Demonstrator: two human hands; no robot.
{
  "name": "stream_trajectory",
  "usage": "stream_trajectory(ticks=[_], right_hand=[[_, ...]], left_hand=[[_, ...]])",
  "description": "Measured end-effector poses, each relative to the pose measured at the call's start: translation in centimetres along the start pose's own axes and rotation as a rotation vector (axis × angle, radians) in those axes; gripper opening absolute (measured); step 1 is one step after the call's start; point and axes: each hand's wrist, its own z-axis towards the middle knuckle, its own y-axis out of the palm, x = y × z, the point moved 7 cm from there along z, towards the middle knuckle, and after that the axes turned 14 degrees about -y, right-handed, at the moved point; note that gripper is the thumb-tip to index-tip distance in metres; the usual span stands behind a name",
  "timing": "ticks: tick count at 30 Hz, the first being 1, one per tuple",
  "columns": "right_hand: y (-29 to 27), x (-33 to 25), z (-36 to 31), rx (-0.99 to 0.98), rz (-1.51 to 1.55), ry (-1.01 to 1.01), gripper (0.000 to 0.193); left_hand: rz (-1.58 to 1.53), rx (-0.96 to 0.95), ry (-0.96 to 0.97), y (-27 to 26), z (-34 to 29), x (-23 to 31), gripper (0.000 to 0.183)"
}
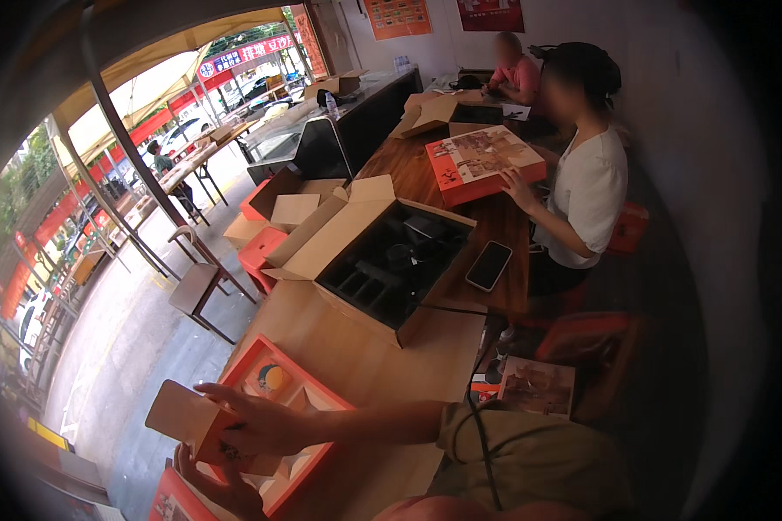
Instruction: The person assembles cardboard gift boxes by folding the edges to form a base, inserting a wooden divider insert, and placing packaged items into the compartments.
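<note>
The right grip (265, 427) clasps a small box (207, 431) from above, the left grip (235, 495) its lower side, at the frame's lower left. Its long axis slants from upper left to lower right, the tan flap (172, 410) pointing upper left. Behind lies an open red box (302, 368); at centre, a black-lined carton (365, 316) sits on the desk (369, 369).

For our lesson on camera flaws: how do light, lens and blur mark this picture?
In the head view, daylight bleaches the street pavement, while the right-hand wall sinks into shadow; the fisheye lens leaves black corners; the seated people's heads are blurred, but the smartphone has a clear outline.
</note>
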Motion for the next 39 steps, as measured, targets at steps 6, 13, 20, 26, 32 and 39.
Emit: stream_trajectory(ticks=[6, 13, 20, 26, 32, 39], right_hand=[[-0.7, -0.1, 0.3, -0.099, -0.079, -0.08, 0.052], [-0.1, -1.3, 1.0, -0.214, -0.254, 0.037, 0.052], [-0.3, -1.9, 0.5, -0.249, -0.142, 0.091, 0.087], [-0.1, -2.4, 1.2, -0.289, -0.117, -0.064, 0.085], [-0.7, -2.6, 1.0, -0.293, -0.244, -0.117, 0.077], [-0.2, -1.4, 1.2, -0.307, -0.286, -0.12, 0.063]], left_hand=[[-0.124, 0.021, 0.043, -0.3, 0.6, -0.4, 0.053], [0.002, 0.041, 0.107, -1.7, -0.3, 0.5, 0.044], [-0.25, -0.018, 0.127, -1.4, 0.5, 2.2, 0.031], [-0.345, -0.118, -0.035, -1.5, 0.8, 0.8, 0.019], [-0.388, -0.192, 0.11, -0.4, 0.8, 1.7, 0.02], [-0.225, -0.153, 0.254, 0.1, 0.1, 2.9, 0.029]])
